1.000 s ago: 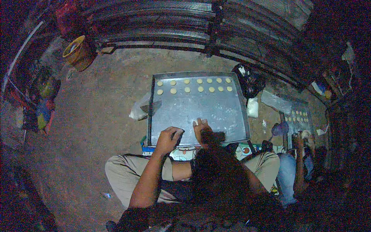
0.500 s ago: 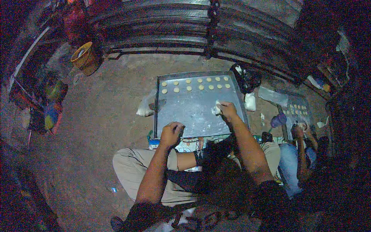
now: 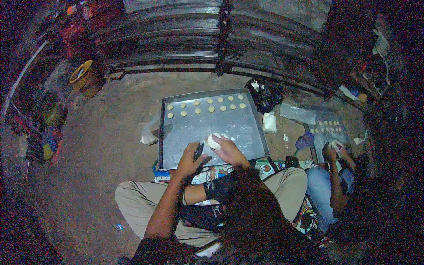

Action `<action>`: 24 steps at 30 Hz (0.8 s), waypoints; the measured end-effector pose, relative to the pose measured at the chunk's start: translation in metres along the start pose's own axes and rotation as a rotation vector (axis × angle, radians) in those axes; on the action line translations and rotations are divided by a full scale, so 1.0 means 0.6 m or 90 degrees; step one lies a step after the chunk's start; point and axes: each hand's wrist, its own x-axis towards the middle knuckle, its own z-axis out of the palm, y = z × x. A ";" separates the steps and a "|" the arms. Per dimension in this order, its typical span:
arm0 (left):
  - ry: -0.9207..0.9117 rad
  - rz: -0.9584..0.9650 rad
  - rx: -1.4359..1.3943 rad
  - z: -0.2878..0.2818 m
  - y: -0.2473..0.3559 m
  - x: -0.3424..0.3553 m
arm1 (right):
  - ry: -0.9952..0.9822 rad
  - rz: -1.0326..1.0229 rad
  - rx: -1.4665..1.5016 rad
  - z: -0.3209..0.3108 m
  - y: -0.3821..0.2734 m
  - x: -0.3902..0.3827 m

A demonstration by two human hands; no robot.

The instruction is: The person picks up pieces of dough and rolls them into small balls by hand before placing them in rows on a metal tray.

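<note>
A large metal tray (image 3: 176, 145) lies on the floor before my crossed legs. Two rows of small pale dough pieces (image 3: 211, 108) sit along its far edge. My right hand (image 3: 229, 150) is over the tray's near middle, fingers closed on a white dough lump (image 3: 214, 141). My left hand (image 3: 190, 159) rests at the tray's near edge just left of the lump, fingers pointing toward it. A dark shape shows between its fingers; I cannot tell if it is a tool or shadow.
Another person (image 3: 335, 176) sits at my right, hands by a second tray (image 3: 327, 128) with dough pieces. A white packet (image 3: 269, 122) and dark bag (image 3: 265, 95) lie right of my tray. A yellow bucket (image 3: 84, 75) stands far left. Stacked metal racks (image 3: 185, 39) line the back.
My right hand reached out to the tray's right side, then came back to the near middle with a white dough lump. My left hand opened somewhat and shifted toward the lump.
</note>
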 end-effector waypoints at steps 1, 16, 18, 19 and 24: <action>0.004 0.018 -0.029 0.019 0.018 0.015 | 0.011 -0.002 0.035 -0.010 0.031 -0.001; 0.137 -0.230 -0.375 0.034 0.003 0.003 | -0.048 0.194 -0.066 0.097 -0.057 0.008; 0.138 -0.291 -0.451 0.027 -0.016 0.010 | -0.150 0.471 0.238 0.096 -0.147 0.036; 0.173 -0.277 -0.438 0.029 -0.013 0.015 | -0.167 0.336 0.179 0.101 -0.141 0.027; 0.245 -0.213 -0.490 0.022 -0.026 0.017 | -0.127 0.078 -0.334 0.122 -0.104 0.009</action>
